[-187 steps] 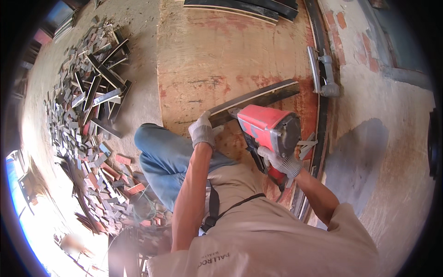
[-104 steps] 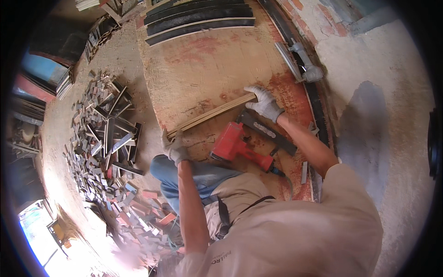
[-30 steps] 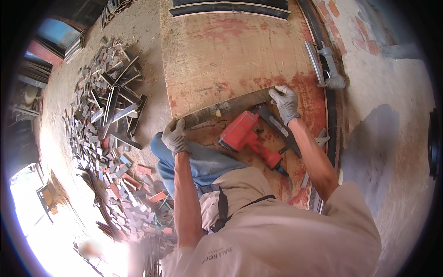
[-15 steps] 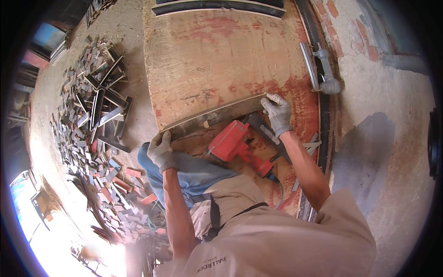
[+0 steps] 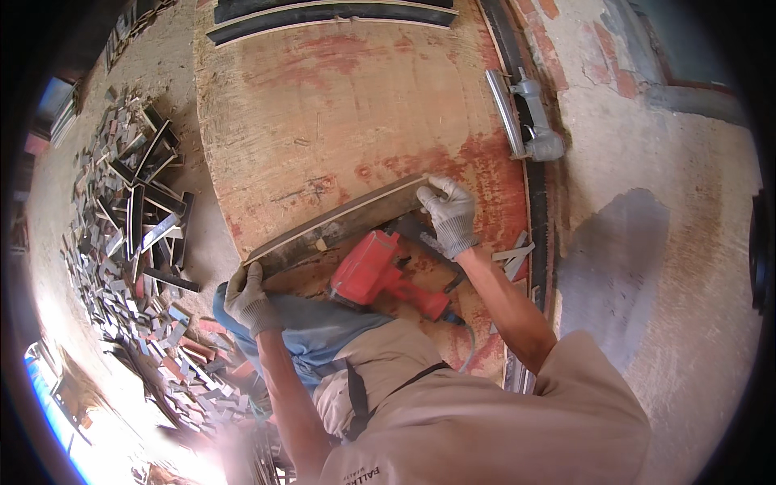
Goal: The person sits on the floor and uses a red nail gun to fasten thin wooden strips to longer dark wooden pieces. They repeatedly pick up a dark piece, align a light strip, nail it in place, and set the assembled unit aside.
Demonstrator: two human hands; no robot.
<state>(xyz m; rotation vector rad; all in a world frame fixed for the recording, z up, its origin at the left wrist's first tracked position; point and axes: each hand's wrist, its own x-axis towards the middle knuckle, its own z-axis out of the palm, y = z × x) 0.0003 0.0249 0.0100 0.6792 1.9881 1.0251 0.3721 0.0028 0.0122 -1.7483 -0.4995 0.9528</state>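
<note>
A long, dark-faced wooden strip (image 5: 356,218) with a pale edge lies slantwise in front of me, over the near part of a red-stained plywood board (image 5: 323,105). At its left end, my left hand (image 5: 252,303) in a grey knit glove is closed, thumb on top. The gloved fingers of my right hand (image 5: 449,214) pinch the far right end. A small pale wood block (image 5: 322,245) shows against the strip's near face. Just below the strip, between my forearms, a red nail gun (image 5: 364,268) lies on its side with a hose at its handle.
Dark strips (image 5: 339,31) lie along the board's far edge. A grey metal nail gun (image 5: 537,121) rests at the right edge, beside a concrete wall (image 5: 687,186). Wood offcuts (image 5: 129,267) are heaped on the floor at left. Light slats (image 5: 511,257) lie by my right forearm.
The whole view has shifted and turned slightly, so things appear farther left. Both hands keep their hold on the strip's ends; the red nail gun stays beneath it.
</note>
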